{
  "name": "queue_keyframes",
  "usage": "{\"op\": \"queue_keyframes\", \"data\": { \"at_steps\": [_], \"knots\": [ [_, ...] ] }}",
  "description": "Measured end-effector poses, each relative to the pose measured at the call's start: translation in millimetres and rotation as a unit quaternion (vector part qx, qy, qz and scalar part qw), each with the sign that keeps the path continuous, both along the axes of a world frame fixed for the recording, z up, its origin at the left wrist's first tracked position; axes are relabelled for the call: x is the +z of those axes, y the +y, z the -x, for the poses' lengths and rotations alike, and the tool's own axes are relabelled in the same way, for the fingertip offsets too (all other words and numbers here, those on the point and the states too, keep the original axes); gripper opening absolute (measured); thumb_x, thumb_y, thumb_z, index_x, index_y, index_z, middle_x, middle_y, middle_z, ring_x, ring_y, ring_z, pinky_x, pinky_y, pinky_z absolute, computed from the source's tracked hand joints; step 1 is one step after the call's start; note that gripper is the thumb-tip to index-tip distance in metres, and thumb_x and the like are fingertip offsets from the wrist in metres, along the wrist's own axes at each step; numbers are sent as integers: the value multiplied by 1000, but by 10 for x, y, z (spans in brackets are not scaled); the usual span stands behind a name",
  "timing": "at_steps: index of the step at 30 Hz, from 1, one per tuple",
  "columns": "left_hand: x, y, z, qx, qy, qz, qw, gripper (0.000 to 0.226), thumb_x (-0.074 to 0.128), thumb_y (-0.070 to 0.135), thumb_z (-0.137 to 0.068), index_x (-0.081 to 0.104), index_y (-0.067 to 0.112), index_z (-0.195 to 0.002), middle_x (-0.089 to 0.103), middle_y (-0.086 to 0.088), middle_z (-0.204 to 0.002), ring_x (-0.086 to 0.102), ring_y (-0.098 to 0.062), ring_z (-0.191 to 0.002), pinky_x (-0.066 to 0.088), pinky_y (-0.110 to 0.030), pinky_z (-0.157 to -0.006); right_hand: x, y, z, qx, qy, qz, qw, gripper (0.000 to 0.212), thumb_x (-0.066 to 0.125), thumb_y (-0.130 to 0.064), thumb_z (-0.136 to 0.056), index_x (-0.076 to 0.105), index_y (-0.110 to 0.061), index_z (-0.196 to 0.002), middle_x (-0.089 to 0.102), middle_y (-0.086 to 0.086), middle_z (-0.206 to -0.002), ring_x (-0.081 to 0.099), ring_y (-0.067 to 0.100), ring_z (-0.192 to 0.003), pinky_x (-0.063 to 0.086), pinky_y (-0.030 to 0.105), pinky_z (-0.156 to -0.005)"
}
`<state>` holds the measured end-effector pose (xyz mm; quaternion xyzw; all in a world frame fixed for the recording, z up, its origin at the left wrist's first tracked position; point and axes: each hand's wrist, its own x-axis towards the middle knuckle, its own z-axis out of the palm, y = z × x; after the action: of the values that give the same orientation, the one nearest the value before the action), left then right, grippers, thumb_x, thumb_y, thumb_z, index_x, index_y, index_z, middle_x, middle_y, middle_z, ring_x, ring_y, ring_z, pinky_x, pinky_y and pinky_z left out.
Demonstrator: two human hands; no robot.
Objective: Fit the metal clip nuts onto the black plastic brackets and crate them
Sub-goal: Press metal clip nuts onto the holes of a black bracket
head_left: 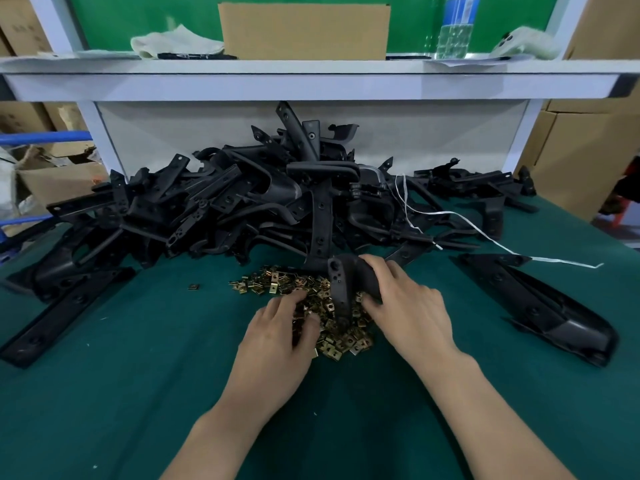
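Closest in were the left forearm [221, 427] and right forearm [485, 410], both bare, coming up from the bottom edge and angling toward each other over the green-covered desk [104, 393]. The left hand [277, 327] sat palm-down on the near-left side of the clip nuts [343, 341], a loose brassy heap mid-desk. Its fingers [294, 301] were bent with the tips down in the nuts, and honestly I couldn't tell if they'd pinched one.

The right hand [405, 306] was just beside it, curled over the thick end of one black bracket [341, 289]. The bracket's long arm ran roughly near-to-far and tilted up. Its near tip poked down into the nuts, its far end sat raised next to the right fingertips, and the holed face was turned left. One stray nut [194, 286] lay on its own, left of the heap.

Further out, a long flat black piece [65, 317] lay diagonally on the left and a big moulded black part [540, 306] on the right. Behind them the pile of brackets [259, 202] was stacked against a pale back panel [433, 133], with a white strap [485, 233] trailing out to the right.

Above that was a white shelf [311, 84] with a cardboard box [304, 31], a clear bottle [455, 26] and pale cloths [176, 41]. Brown cartons [588, 150] stood off to the side.
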<state>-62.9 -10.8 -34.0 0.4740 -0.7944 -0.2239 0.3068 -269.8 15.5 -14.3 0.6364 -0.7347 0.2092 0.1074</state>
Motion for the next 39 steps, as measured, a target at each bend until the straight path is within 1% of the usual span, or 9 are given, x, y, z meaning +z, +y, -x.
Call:
{"op": "queue_keyframes", "data": {
  "at_steps": [5, 10, 14, 16, 20, 26, 33, 36, 39],
  "knots": [
    [-25, 46, -3, -41, -154, 72, 985, 84, 23, 87, -80, 21, 44, -151, 23, 18, -156, 18, -10, -145, 21, -34, -122, -33, -82, 15, -22, 13, -12, 1000, 53, 55, -40, -97, 30, -31, -142, 58, -5, -122, 66, 22, -88, 39, 35, -61],
    [-67, 25, 4, -29, -162, 82, 983, 84, 20, 88, -81, 20, 43, -152, 18, 17, -159, 14, -11, -146, 17, -32, -121, -73, -101, 35, -35, 26, -10, 999, 54, 59, -36, -96, 35, -25, -142, 61, -4, -120, 67, 21, -88, 37, 32, -58],
    [-51, -28, 34, -31, -163, 74, 983, 86, 21, 88, -80, 26, 41, -151, 18, 13, -161, 20, -14, -147, 19, -33, -121, -106, -124, 31, -25, 55, -20, 998, 46, 52, -43, -98, 37, -24, -138, 63, -5, -114, 68, 19, -86, 35, 32, -56],
    [-29, -97, 51, -46, -171, 68, 982, 83, 28, 87, -81, 29, 40, -150, 16, 12, -162, 22, -15, -147, 19, -34, -121, -112, -125, 36, -14, 51, -18, 998, 44, 47, -46, -100, 37, -26, -137, 64, -7, -114, 68, 19, -86, 39, 33, -56],
    [-17, -208, 70, -51, -169, 75, 981, 79, 34, 83, -83, 40, 37, -146, 22, 11, -160, 32, -17, -144, 27, -35, -118, -104, -138, 54, -8, 19, -9, 1000, 42, 30, -48, -98, 37, -30, -136, 65, -10, -115, 68, 19, -86, 45, 35, -60],
    [-45, -204, 83, -45, -152, 97, 983, 76, 34, 81, -86, 54, 30, -138, 42, 6, -141, 45, -17, -126, 38, -34, -109, -132, -132, 41, -1, 37, -11, 999, 35, 55, -46, -97, 43, -30, -125, 66, -10, -105, 68, 18, -78, 35, 32, -53],
    [-25, -200, 68, -66, -118, 100, 986, 64, 44, 71, -88, 58, 26, -132, 48, 10, -128, 45, -11, -116, 39, -29, -102, -124, -134, 18, 9, 14, 4, 1000, 32, 51, -53, -94, 46, -27, -112, 66, -10, -92, 66, 21, -74, 33, 34, -53],
    [10, -181, 54, -84, -114, 109, 984, 53, 46, 62, -93, 60, 25, -128, 50, 12, -126, 48, -10, -115, 42, -32, -103, -119, -118, 16, 13, 13, 7, 1000, 32, 52, -53, -93, 47, -25, -108, 66, -9, -87, 65, 22, -72, 31, 33, -52],
    [39, -139, 37, -127, -124, 134, 975, 38, 46, 50, -99, 60, 26, -125, 51, 14, -122, 52, -10, -109, 50, -36, -93, -121, -117, 16, 7, 17, 14, 1000, 32, 55, -53, -94, 47, -24, -107, 65, -8, -86, 65, 22, -69, 31, 33, -51]
  ]
}}
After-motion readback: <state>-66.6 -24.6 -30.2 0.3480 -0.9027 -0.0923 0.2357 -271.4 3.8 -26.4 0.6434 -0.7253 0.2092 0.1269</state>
